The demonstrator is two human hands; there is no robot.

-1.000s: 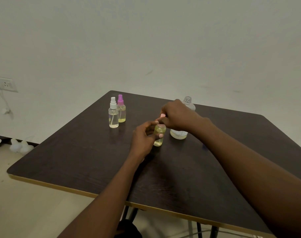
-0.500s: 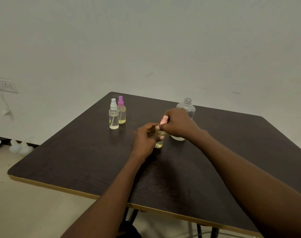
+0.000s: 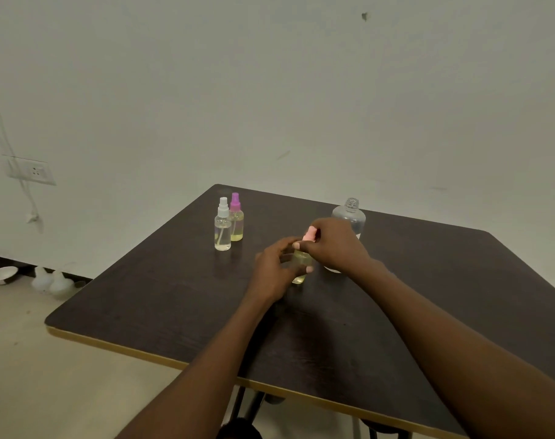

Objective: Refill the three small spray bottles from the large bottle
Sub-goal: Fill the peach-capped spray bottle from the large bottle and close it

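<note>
Left hand point(image 3: 274, 267): fingers curled round the small bottle point(image 3: 299, 277); gripping its body from the left.
Right hand point(image 3: 334, 245): fingertips pinched on the pink cap point(image 3: 310, 233) atop that bottle.
Small bottle: upright on the table point(image 3: 174, 296), near the middle; yellowish liquid inside.
Large bottle point(image 3: 349, 215): just behind the right hand; uncapped (threaded neck bare); lower part hidden by the hand.
White-capped bottle point(image 3: 222, 229): upright toward the far left corner; well apart from the hands.
Purple-capped bottle point(image 3: 236, 221): just beside the white-capped one, slightly behind; yellowish liquid.
Surroundings: socket point(image 3: 32, 170) on the left wall; bowl point(image 3: 2, 274) on the floor.
</note>
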